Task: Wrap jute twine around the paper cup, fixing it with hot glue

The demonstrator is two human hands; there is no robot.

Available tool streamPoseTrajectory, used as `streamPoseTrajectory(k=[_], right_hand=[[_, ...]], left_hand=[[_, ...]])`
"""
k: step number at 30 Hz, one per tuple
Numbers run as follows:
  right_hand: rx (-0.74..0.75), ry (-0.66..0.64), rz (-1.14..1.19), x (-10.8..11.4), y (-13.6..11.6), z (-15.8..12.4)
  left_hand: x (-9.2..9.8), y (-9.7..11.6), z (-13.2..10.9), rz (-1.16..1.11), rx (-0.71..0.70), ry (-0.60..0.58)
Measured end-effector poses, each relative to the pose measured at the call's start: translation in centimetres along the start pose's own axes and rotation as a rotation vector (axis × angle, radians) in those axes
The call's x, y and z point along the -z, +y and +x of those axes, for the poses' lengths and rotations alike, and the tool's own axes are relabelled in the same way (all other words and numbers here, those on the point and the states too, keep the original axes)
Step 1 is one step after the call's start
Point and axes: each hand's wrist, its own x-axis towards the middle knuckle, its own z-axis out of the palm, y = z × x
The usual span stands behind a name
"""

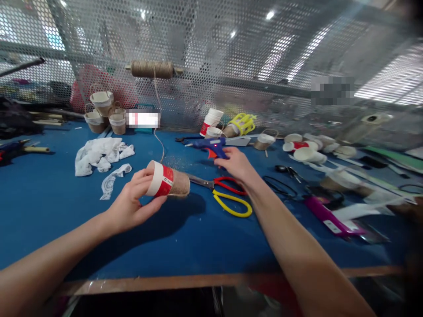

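My left hand (137, 198) grips a paper cup (163, 179) tilted on its side, its lower part wrapped in brown twine and a red band still showing near the rim. Farther back, my right hand (233, 164) is closed around the handle of a blue hot glue gun (211, 145) with an orange trigger and a lit red light. The gun's nozzle points left. Between my hands lie scissors (228, 193) with one red and one yellow handle, their blades partly behind the cup. Twine (157, 101) runs down from a spool (152, 69) to the table near the cup.
White lace pieces (102, 154) lie at left. Behind them stand several twine-wrapped cups with handles (102, 103). Stacked paper cups (211, 122) stand at the back. Loose cups (309, 155), keys (291, 171) and a purple box (330, 218) crowd the right. A perforated metal screen rises behind.
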Motion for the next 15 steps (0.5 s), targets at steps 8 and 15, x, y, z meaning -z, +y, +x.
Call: streamPoseTrajectory(k=[8,15], right_hand=[[0.203,-0.342,0.494,1.5,-2.2,-7.0],[0.296,-0.370,-0.014,1.4,-2.4,-9.8]], left_hand=[[-0.6,-0.4,-0.4,-0.391,0.599,-0.209],[-0.9,-0.8,-0.2,-0.449,0.688,-0.232]])
